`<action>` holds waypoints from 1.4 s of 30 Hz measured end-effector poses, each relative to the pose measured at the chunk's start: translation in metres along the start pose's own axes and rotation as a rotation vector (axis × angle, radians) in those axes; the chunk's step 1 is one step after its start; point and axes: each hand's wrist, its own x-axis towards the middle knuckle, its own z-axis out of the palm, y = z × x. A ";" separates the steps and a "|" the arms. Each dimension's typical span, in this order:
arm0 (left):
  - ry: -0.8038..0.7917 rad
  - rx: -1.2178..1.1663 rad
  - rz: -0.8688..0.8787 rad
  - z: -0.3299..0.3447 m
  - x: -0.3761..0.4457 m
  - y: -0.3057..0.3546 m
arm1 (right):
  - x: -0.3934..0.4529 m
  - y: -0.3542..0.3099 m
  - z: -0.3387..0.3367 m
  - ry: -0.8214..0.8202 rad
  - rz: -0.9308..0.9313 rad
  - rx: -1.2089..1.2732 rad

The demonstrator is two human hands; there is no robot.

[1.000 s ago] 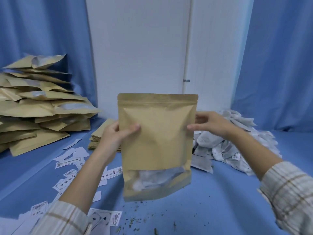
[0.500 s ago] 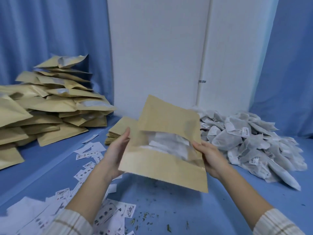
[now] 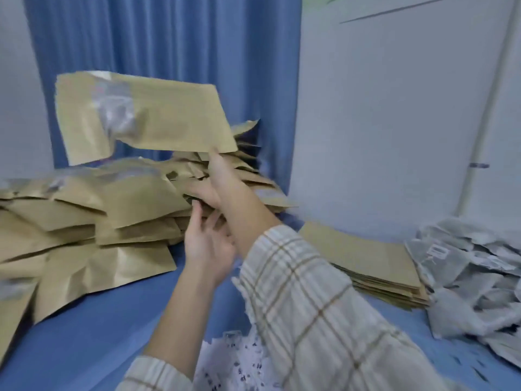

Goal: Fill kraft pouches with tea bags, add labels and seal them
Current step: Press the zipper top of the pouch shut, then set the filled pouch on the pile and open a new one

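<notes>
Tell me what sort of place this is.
Probably a small hand-packing workstation: a heap of filled kraft pouches, a flat stack of empty pouches and a pile of tea bags on a blue-covered table.

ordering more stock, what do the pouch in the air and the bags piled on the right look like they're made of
Held pouch: looks like matte brown kraft paper that creases softly, with a clear glossy window, probably plastic film, showing pale contents. The right hand holds it by one corner.
Tea bags: thin whitish translucent mesh or filter paper, crumpled; blur leaves that open.

2 hands, 1 raised pouch, 1 flat stack.
</notes>
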 end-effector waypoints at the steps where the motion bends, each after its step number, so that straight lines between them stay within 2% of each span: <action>1: 0.000 -0.020 0.029 -0.005 0.004 0.009 | 0.008 0.010 0.005 0.042 0.059 -0.011; 3: -0.021 -0.032 0.046 -0.014 0.010 0.013 | 0.019 0.032 0.005 0.072 0.220 -0.138; 5: 0.005 0.009 0.010 -0.018 0.019 0.000 | 0.020 0.048 -0.021 0.083 0.313 -0.067; 9: 0.108 0.080 -0.106 -0.023 0.038 -0.052 | 0.019 0.057 -0.082 0.168 0.283 -0.255; 14: 0.104 0.215 -0.277 -0.015 0.059 -0.119 | -0.001 0.042 -0.175 0.326 0.069 -0.958; 19: 0.138 0.192 -0.402 -0.007 0.081 -0.172 | -0.006 0.031 -0.261 0.390 -0.066 -1.428; 22: 0.210 0.175 -0.442 -0.008 0.091 -0.192 | -0.007 0.027 -0.309 0.380 -0.031 -1.864; 24: 0.253 0.181 -0.448 -0.010 0.095 -0.199 | -0.012 0.026 -0.339 0.360 0.119 -2.112; 26: 0.286 0.208 -0.446 -0.011 0.098 -0.204 | -0.019 0.029 -0.361 0.366 0.264 -2.161; 28: 0.299 0.232 -0.442 -0.011 0.099 -0.211 | -0.030 0.032 -0.371 0.345 0.210 -2.202; 31: 0.273 0.287 -0.423 -0.004 0.095 -0.224 | -0.051 0.031 -0.365 0.396 -0.269 -2.291; 33: 0.206 0.298 -0.428 0.005 0.087 -0.228 | -0.063 0.032 -0.356 0.424 -0.548 -2.196; 36: 0.038 0.326 -0.389 0.027 0.074 -0.225 | -0.078 0.033 -0.334 0.385 -0.855 -1.999; 38: 0.057 0.295 -0.238 0.044 0.064 -0.219 | -0.086 0.028 -0.315 0.307 -0.981 -1.884; 40: 0.126 0.364 -0.083 0.061 0.053 -0.210 | -0.096 0.015 -0.293 0.191 -0.931 -1.740; 42: 0.144 0.562 0.075 0.071 0.041 -0.200 | -0.109 -0.004 -0.274 0.126 -0.681 -1.603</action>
